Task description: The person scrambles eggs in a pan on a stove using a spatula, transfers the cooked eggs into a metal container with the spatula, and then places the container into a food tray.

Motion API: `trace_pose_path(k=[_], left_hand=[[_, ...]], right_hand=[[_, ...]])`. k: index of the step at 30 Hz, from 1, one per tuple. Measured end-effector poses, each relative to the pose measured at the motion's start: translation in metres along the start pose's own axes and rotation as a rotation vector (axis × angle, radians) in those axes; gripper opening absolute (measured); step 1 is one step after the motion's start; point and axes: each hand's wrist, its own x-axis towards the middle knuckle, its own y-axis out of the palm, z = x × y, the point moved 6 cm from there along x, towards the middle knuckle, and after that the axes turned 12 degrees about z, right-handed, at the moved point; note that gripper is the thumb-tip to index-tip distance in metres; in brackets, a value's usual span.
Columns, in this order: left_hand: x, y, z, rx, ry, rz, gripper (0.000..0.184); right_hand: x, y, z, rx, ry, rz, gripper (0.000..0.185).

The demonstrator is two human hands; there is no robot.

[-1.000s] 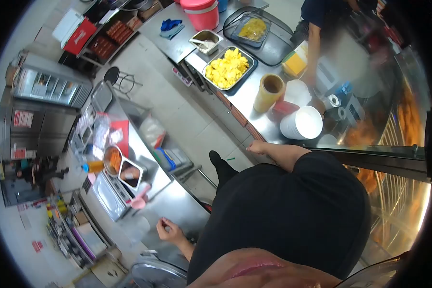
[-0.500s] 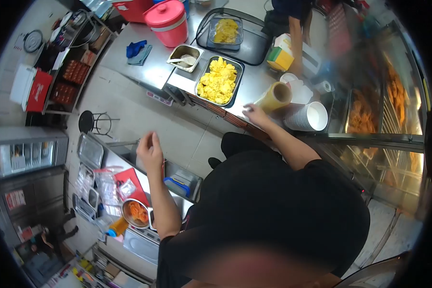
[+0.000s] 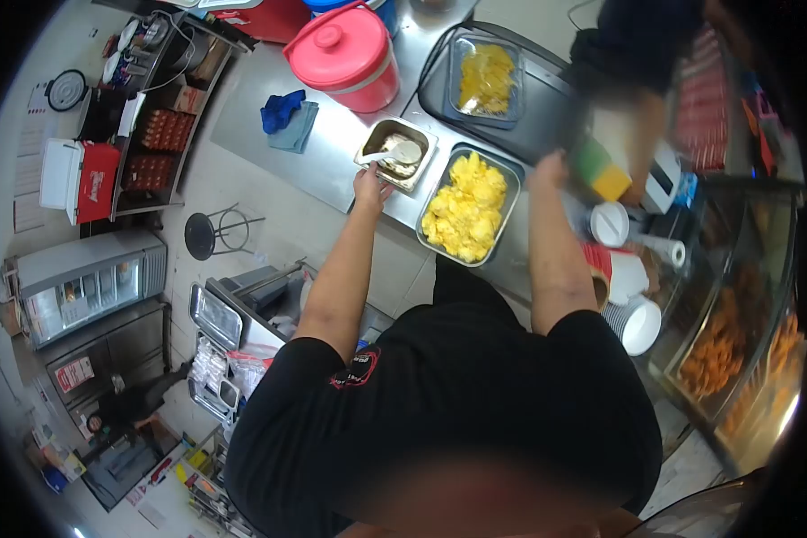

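My left hand [image 3: 368, 188] is at the near rim of a small steel pan [image 3: 431, 142], thumb at the rim and fingers along its outer side. A white scoop [image 3: 407, 152] rests inside the pan over some pale residue. Beside it stands a steel tray [image 3: 514, 191] heaped with yellow food pieces [image 3: 466, 211]. Smeared by motion, my right hand [image 3: 549, 170] is just right of that tray, near the edge of a large black tray [image 3: 556, 103]; its fingers cannot be made out.
A clear container of yellow food [image 3: 487, 81] sits on the black tray. Behind the pan stand a pink lidded bucket [image 3: 341, 58] and blue cloths [image 3: 282, 112]. At right are stacked white tubs [image 3: 638, 327], a blurred co-worker's arm [image 3: 646, 134] and a fried-food display [image 3: 713, 350].
My left hand has gone from above the floor to the small pan. My right hand has left the cling film roll and moved forward beside the yellow food. The view has shifted toward the counter.
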Motion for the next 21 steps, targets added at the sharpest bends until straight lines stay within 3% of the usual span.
trace_pose_path(k=[3, 5, 7, 9, 11, 13, 18, 21], left_hand=[[0.031, -0.007, -0.005, -0.024, 0.047, 0.13, 0.034], [0.036, -0.016, -0.005, -0.052, 0.052, 0.18, 0.027], [0.028, -0.023, -0.02, -0.088, 0.192, 0.309, 0.032], [0.022, -0.054, -0.028, -0.057, 0.23, 0.322, 0.034], [0.02, -0.091, -0.043, -0.124, 0.217, 0.283, 0.04], [0.022, -0.118, -0.066, -0.167, 0.279, 0.318, 0.038], [0.062, -0.179, -0.097, -0.065, 0.327, 0.306, 0.035], [0.065, -0.199, -0.092, -0.056, 0.121, 0.094, 0.042]], right_hand=[[0.121, 0.009, -0.051, 0.389, 0.032, 0.189, 0.075], [0.084, -0.002, -0.031, 0.46, 0.007, 0.195, 0.073], [0.051, -0.004, -0.02, 0.287, 0.173, 0.172, 0.072], [0.069, -0.005, -0.034, 0.3, 0.176, 0.207, 0.076], [0.082, 0.002, -0.045, 0.326, 0.153, 0.453, 0.08], [0.122, 0.003, -0.07, 0.397, 0.131, 0.514, 0.083], [0.071, -0.002, -0.035, 0.277, 0.114, 0.308, 0.089], [0.04, -0.004, -0.008, 0.175, 0.01, 0.274, 0.089]])
